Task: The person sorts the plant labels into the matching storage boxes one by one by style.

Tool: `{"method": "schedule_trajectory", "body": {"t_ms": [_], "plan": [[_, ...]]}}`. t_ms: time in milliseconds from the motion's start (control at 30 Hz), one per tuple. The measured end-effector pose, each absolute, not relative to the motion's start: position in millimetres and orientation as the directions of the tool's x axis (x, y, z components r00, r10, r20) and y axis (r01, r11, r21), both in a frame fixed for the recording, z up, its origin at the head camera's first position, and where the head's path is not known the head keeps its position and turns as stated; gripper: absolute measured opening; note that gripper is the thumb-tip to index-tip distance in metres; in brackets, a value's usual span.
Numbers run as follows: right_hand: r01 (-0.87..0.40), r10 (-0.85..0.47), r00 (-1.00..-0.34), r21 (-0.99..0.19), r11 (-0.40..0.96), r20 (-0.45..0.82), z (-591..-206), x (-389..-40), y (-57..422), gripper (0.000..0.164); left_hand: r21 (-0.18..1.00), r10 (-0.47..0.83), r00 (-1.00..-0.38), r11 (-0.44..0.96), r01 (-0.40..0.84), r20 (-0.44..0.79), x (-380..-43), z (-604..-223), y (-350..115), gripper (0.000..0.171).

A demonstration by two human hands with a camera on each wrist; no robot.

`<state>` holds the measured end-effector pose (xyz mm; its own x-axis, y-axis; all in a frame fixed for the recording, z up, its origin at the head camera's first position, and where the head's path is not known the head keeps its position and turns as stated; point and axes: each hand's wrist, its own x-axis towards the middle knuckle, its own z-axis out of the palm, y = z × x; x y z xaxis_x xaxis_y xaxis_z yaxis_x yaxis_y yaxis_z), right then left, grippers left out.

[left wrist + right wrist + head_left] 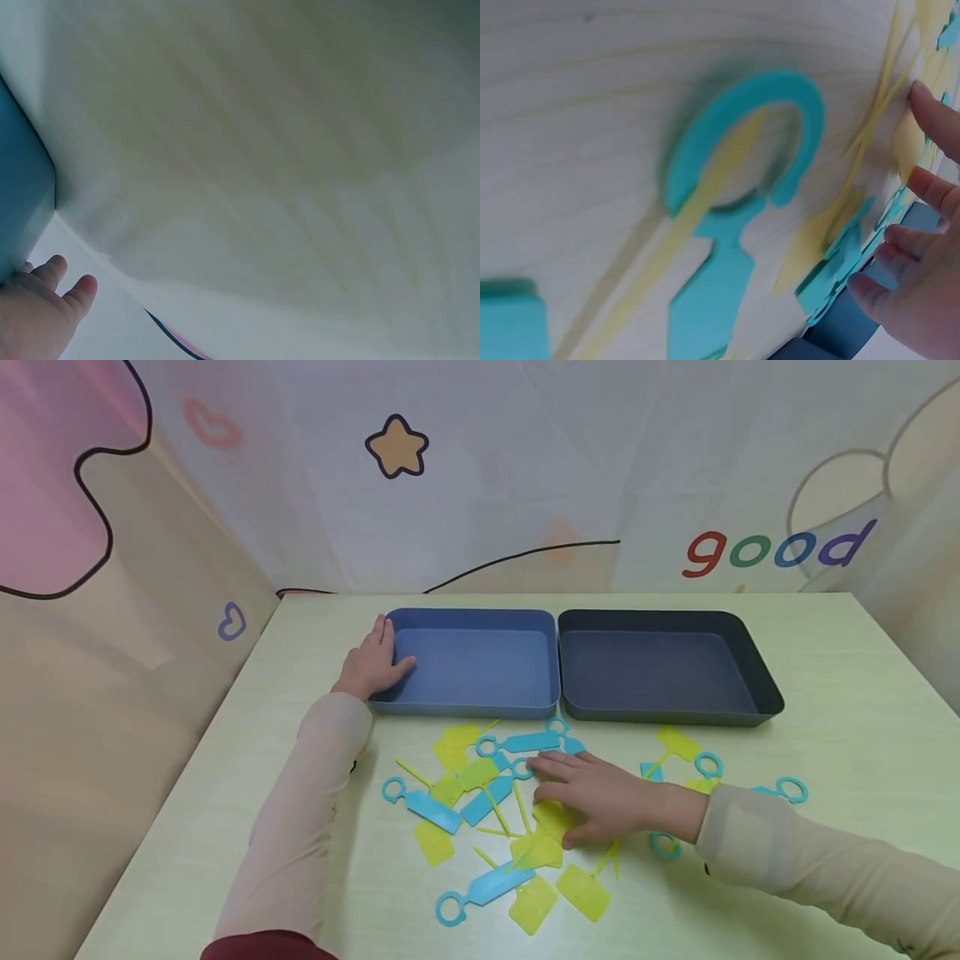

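Yellow thin-stemmed tags (535,903) and blue ring-ended tags (435,812) surround the right hand (600,795), fingers spread; the left hand (371,665), thumb apart, touches a blue tray (465,707).

The word "good" (778,550) can be read on the printed backdrop (525,468), toward its right side. It is written in lowercase, slanted letters, and each is given its own colour: the "g" (704,554) is printed in red, the first "o" in green, the second "o" in blue and the "d" in purple. On the same backdrop, signs are also printed: an orange star (397,446) outlined in black, a reddish heart and a smaller purple heart.
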<state>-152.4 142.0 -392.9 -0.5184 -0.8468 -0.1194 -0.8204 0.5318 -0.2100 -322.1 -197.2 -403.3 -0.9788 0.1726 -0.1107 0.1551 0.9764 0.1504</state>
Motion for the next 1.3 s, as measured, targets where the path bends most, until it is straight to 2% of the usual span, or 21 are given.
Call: {"method": "schedule_trajectory", "body": {"t_ms": [133,233,533,733,1067,1167,1300], "plan": [[-0.849,-0.859,-0.510,-0.138,0.510,-0.038,-393.6,-150.7,138.5,0.049,0.148,0.177,-0.978,0.976,0.160,-0.107,-321.7,-404.5,-197.4,0.081],[-0.853,-0.861,-0.508,-0.124,0.506,-0.023,-391.9,-149.0,135.8,0.048,0.146,0.178,-0.979,0.976,0.163,-0.101,-321.8,-404.8,-197.5,0.081],[-0.797,-0.832,-0.548,-0.251,0.549,-0.081,-386.6,-145.4,131.5,0.040,0.141,0.175,-0.979,0.977,0.160,-0.102,-322.1,-403.0,-198.0,0.082],[-0.721,-0.810,-0.573,-0.391,0.572,-0.127,-388.7,-150.3,130.0,0.030,0.145,0.171,-0.980,0.977,0.155,-0.105,-320.7,-402.0,-197.7,0.083],[-0.419,-0.788,-0.574,-0.746,0.518,-0.225,-382.3,-175.9,140.6,0.021,0.143,0.167,-0.980,0.978,0.151,-0.111,-319.5,-402.2,-197.5,0.084],[-0.296,-0.765,-0.595,-0.817,0.495,-0.248,-375.7,-189.3,146.6,0.020,0.141,0.166,-0.980,0.978,0.150,-0.110,-319.7,-401.4,-197.1,0.084],[-0.167,-0.710,-0.655,-0.867,0.469,-0.257,-364.2,-208.0,156.9,0.022,0.142,0.168,-0.980,0.978,0.152,-0.111,-320.4,-400.8,-196.3,0.084]]}}
